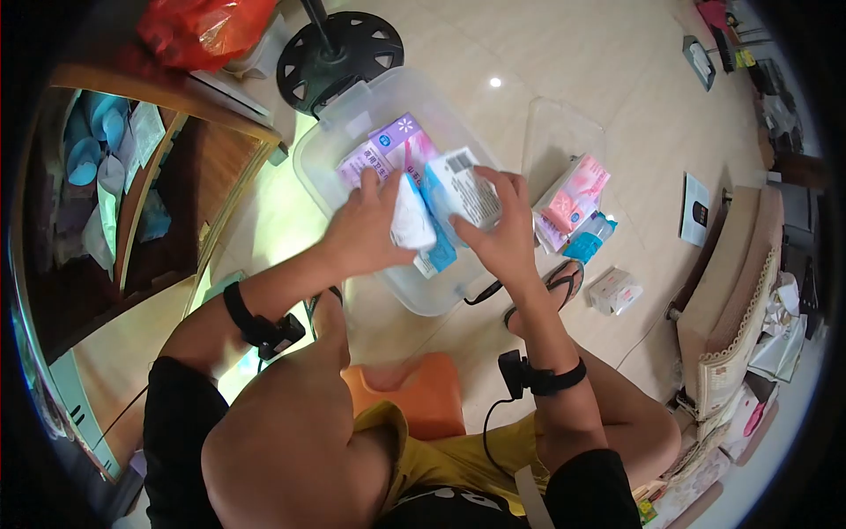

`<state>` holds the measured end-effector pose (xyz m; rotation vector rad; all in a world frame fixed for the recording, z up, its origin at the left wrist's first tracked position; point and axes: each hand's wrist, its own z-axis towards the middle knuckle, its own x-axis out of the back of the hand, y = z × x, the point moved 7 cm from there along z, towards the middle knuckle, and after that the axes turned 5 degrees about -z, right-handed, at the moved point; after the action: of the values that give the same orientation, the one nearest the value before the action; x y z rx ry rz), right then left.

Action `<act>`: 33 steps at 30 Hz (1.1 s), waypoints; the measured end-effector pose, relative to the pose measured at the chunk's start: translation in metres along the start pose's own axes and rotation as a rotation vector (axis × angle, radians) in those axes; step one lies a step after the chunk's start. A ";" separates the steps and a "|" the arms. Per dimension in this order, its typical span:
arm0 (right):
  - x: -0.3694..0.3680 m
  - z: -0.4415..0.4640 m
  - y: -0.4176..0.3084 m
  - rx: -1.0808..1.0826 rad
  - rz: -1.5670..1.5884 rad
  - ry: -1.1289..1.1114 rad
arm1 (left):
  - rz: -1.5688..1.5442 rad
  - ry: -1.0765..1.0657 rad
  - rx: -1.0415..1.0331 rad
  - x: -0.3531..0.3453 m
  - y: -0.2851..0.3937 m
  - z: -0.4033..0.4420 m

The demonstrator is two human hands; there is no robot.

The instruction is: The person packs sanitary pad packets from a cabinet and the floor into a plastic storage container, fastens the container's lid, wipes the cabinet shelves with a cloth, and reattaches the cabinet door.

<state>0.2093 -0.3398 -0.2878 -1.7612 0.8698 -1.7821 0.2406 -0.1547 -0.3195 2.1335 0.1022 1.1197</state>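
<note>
Over a clear plastic bin (310,160), my left hand (363,225) is closed around a white and blue pack (412,216). My right hand (500,225) grips a white and blue box (467,187) with a barcode and small print facing up. The two packages are side by side, close together. Purple and pink boxes (397,141) with printed lettering lie in the far part of the bin. Another blue and white pack (438,258) shows below my hands, partly hidden by what I hold.
Right of the bin, a clear lid (560,119), a pink box (577,189), a blue-labelled package (590,236) and a white box (615,291) lie on the floor. A black round stand base (370,44) touches the bin's far side. An open wooden cabinet (203,167) stands left.
</note>
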 end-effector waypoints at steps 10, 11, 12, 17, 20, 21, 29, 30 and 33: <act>-0.021 0.043 -0.010 0.164 -0.119 0.101 | 0.687 0.473 -0.284 0.049 -0.008 0.015; -0.026 0.041 -0.004 0.064 -0.281 -0.040 | 0.531 0.454 -0.305 0.045 -0.003 0.012; -0.030 0.036 0.003 -0.035 -0.442 -0.181 | 0.525 0.456 -0.304 0.039 -0.002 0.010; -0.079 0.009 0.049 -0.045 -0.720 -0.312 | 0.195 -0.198 -0.446 -0.046 -0.010 0.000; -0.075 0.013 0.050 -0.150 -0.740 -0.461 | 0.256 -0.284 -0.320 -0.057 -0.019 0.006; -0.072 0.014 0.050 -0.219 -0.719 -0.530 | 0.249 -0.275 -0.314 -0.057 -0.018 0.008; -0.093 0.024 0.064 -0.157 -0.699 -0.517 | 0.220 -0.390 -0.222 -0.068 -0.028 0.010; -0.095 0.026 0.066 -0.134 -0.702 -0.501 | 0.218 -0.386 -0.223 -0.067 -0.028 0.010; -0.077 0.040 0.045 -0.106 -0.792 -0.414 | 0.245 -0.386 -0.212 -0.066 -0.027 0.012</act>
<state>0.2484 -0.3187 -0.3742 -2.6557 0.0781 -1.6798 0.2150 -0.1659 -0.3860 2.1646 -0.4460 0.7880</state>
